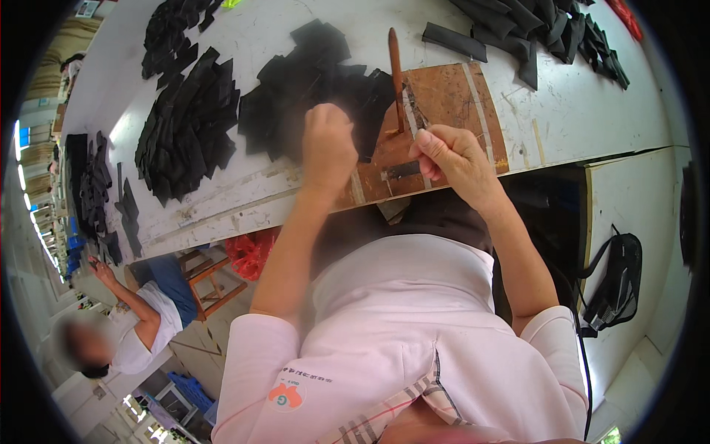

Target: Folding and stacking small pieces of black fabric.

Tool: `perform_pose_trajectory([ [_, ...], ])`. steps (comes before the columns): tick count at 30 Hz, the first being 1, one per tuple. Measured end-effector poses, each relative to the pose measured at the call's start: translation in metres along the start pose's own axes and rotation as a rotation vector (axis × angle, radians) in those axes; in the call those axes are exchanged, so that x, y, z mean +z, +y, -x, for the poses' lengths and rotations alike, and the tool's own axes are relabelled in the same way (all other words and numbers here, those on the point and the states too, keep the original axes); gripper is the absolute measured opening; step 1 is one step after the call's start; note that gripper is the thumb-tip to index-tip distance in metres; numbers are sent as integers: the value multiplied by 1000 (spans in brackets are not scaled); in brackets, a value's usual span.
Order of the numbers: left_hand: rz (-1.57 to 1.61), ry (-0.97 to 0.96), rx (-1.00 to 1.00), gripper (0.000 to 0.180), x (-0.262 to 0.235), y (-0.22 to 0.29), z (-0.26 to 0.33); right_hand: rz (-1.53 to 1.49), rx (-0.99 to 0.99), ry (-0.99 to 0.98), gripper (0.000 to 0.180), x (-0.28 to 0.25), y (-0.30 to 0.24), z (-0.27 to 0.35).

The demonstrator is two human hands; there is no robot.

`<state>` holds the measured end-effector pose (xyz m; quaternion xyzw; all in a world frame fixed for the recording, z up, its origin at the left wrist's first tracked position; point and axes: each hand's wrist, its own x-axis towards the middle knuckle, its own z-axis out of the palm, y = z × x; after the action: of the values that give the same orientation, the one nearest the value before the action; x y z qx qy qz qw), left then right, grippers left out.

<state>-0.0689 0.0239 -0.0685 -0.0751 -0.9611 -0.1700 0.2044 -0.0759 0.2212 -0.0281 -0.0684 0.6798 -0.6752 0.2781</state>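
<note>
My left hand (330, 144) is closed, knuckles up, in front of a spread pile of black cloth pieces (296, 89). Its fingertips are turned away, so whatever they hold is hidden. Over a worn brown board (451, 92), my right hand (455, 159) is closed with thumb and forefinger pinched together. A thin dark piece (418, 112) shows just beyond that pinch; I cannot tell if it is held. Close to the curled fingers of the right hand is a small black strip (403, 170). A reddish-brown stick (396, 78) stands upright on the board between both hands.
More black cloth pieces lie in piles on the left (188, 126) and far right (547, 29) of the white table (214, 211). A co-worker (148, 318) sits at the left by a wooden stool (214, 285). A black mesh bag (617, 281) hangs at right.
</note>
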Motion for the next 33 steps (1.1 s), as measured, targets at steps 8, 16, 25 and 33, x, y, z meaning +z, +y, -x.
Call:
perform_pose_trajectory([
  [8,486,273,-269,4,-30,-21,15,173,-27,-51,33,24,12,-1],
  [16,285,13,181,10,-45,-12,19,490,-381,60,18,47,2,-1],
  [25,329,-35,2,28,-42,0,56,556,-250,54,16,43,14,7],
  [33,129,58,-106,17,-25,13,49,578,-224,53,14,47,11,9],
])
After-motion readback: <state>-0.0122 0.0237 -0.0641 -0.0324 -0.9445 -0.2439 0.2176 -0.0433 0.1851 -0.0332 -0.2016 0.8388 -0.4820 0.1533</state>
